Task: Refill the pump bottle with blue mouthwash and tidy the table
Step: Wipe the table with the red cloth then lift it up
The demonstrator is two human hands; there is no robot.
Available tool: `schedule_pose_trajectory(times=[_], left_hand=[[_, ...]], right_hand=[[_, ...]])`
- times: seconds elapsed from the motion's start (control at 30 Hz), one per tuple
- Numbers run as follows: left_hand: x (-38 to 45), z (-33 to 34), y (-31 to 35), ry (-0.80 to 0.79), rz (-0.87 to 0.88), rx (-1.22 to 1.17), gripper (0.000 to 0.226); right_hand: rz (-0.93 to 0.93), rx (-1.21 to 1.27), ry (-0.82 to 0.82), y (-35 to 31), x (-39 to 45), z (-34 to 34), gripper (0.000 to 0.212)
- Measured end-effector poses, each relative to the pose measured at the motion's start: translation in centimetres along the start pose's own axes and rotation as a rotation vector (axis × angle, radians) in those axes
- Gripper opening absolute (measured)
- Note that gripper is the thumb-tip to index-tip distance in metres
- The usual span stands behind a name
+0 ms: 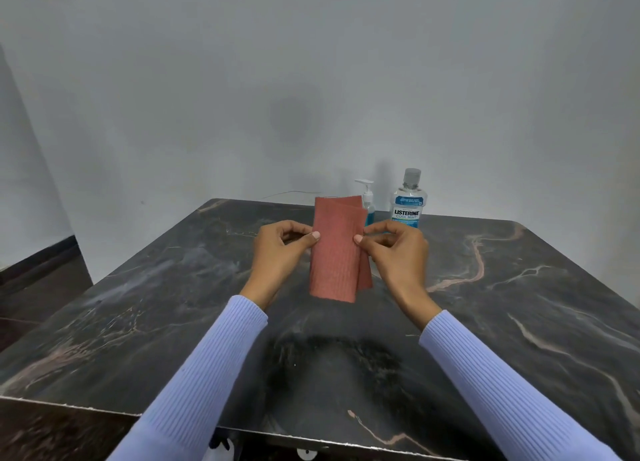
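Observation:
A folded reddish-brown cloth (337,252) hangs above the middle of the dark marble table (502,304). My left hand (282,252) pinches its left edge and my right hand (396,256) pinches its right edge, thumbs on the near face. Behind the cloth, at the table's far edge, stands a small pump bottle (368,200) with a white pump and blue liquid inside, partly hidden by the cloth. Just right of it stands the mouthwash bottle (409,200), capped, with a blue label and only a little blue liquid showing at the bottom.
A pale wall rises directly behind the table's far edge. A thin wire (291,193) lies along the back left of the bottles. The table's near edge (242,429) is chipped, and dark floor (31,287) shows to the left.

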State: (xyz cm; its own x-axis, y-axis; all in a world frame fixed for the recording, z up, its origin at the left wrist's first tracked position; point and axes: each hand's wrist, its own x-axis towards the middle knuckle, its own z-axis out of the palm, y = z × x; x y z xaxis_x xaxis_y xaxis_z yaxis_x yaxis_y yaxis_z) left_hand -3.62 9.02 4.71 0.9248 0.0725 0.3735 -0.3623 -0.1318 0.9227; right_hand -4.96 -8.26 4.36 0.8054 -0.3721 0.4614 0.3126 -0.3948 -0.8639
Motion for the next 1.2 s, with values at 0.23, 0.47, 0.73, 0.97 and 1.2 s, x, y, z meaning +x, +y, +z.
schedule_pose_trajectory(times=[0.23, 0.47, 0.73, 0.97, 1.2], left_hand=[[5.6, -4.0, -1.9, 0.122, -0.105, 0.184, 0.004], [12.0, -6.3, -4.6, 0.114, -0.299, 0.397, 0.011], [15.5, -5.0, -7.8, -0.028, -0.296, 0.497, 0.026], [13.8, -5.6, -8.7, -0.319, -0.020, 0.828, 0.021], [12.3, -5.1, -8.8, -0.425, 0.091, 0.904, 0.020]], right_hand=[[0.005, -0.091, -0.159, -1.4, 3.5, 6.5, 0.022], [0.020, -0.333, -0.269, -0.8, 6.1, 14.3, 0.011], [0.018, -0.552, -0.402, 0.3, 7.6, 17.8, 0.028], [-0.035, -0.652, -0.455, 2.6, 8.0, 17.1, 0.025], [-0.046, -0.687, -0.564, 3.9, 7.6, 16.3, 0.022]])
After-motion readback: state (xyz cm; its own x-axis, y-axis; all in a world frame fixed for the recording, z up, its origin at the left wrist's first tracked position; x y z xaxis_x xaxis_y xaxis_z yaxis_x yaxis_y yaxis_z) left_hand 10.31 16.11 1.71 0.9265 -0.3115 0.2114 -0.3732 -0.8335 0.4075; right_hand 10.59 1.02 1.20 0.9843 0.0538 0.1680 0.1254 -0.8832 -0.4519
